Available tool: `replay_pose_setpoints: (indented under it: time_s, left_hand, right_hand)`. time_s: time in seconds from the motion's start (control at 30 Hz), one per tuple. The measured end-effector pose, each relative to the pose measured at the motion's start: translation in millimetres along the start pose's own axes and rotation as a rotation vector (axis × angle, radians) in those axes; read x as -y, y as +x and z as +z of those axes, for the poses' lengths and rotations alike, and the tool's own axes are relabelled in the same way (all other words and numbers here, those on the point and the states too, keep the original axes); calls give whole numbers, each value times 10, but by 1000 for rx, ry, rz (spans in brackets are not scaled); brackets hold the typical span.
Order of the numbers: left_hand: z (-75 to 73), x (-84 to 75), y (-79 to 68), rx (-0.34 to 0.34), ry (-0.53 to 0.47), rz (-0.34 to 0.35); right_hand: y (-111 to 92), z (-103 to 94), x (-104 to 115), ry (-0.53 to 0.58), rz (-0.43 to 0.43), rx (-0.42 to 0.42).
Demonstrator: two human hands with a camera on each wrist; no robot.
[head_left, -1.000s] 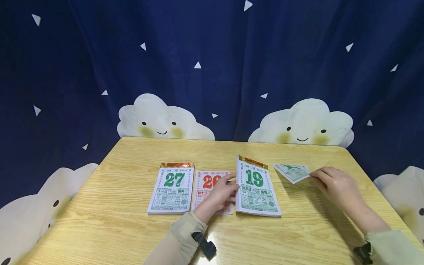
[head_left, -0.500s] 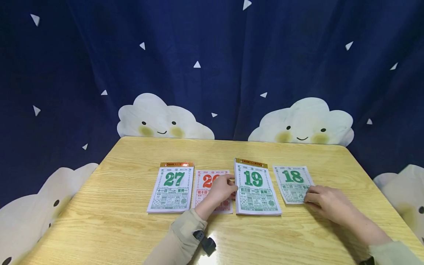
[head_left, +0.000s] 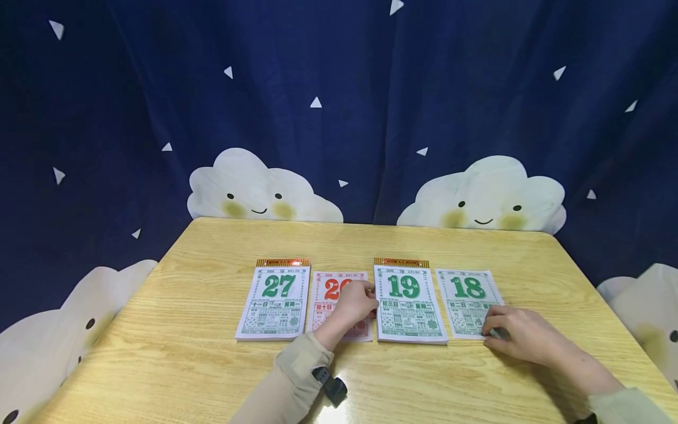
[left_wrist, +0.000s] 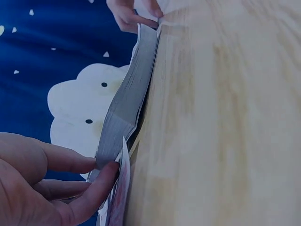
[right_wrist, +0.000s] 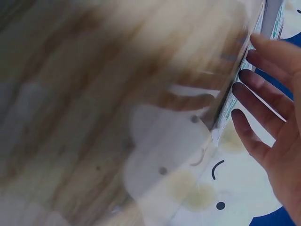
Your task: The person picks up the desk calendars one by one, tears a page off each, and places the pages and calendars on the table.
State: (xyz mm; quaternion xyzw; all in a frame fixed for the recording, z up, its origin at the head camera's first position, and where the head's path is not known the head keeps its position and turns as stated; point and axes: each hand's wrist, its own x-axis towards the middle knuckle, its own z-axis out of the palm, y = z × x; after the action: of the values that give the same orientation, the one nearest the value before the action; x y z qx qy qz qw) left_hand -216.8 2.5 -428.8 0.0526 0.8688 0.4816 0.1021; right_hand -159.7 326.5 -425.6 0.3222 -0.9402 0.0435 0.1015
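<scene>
My left hand (head_left: 352, 306) pinches the left edge of a tear-off calendar (head_left: 405, 321) marked with a green 19. In the left wrist view, the thumb and fingers close on the thick page block (left_wrist: 127, 94). Just right of that calendar lies a loose calendar page (head_left: 466, 288) with a green 18, flat on the table. The fingertips of my right hand (head_left: 521, 335) touch its lower right corner. Seen from the right wrist, that hand (right_wrist: 277, 117) has its fingers spread and fairly straight. Under my left hand lies a red-printed page (head_left: 323, 324), its number partly covered.
Another tear-off calendar (head_left: 272, 306) with a green 27 lies at the left of the row. All of them rest on a wooden table (head_left: 175, 353). Behind it hangs a dark blue curtain (head_left: 349, 88) with clouds and white triangles.
My right hand has brought the 18 page down flat beside the calendar, drawn it toward me and loosened its fingers. The 19 calendar, tilted earlier, has been lowered and straightened by my left hand.
</scene>
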Motion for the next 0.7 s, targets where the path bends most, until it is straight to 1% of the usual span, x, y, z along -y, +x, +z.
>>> replay_pose_setpoints:
  time_s: [0.07,0.17,0.33,0.5,0.6,0.7]
  left_hand:
    - [3,-19,-9,-10,46,20]
    - [12,-36,-16,-18,86,26]
    - [26,-51,-10,-23,117,13]
    - [31,-54,-15,-27,126,33]
    - [24,-53,-20,-26,124,50]
    - [-1,-51,-19,-31,158,66]
  right_hand:
    - [2,-14,10,18,32,30]
    - [11,-27,12,27,56,64]
    - [29,-40,-2,32,78,123]
    - [41,-47,-1,41,99,159]
    - [62,-70,-5,67,96,184]
    - [102,-125,-21,82,79,194]
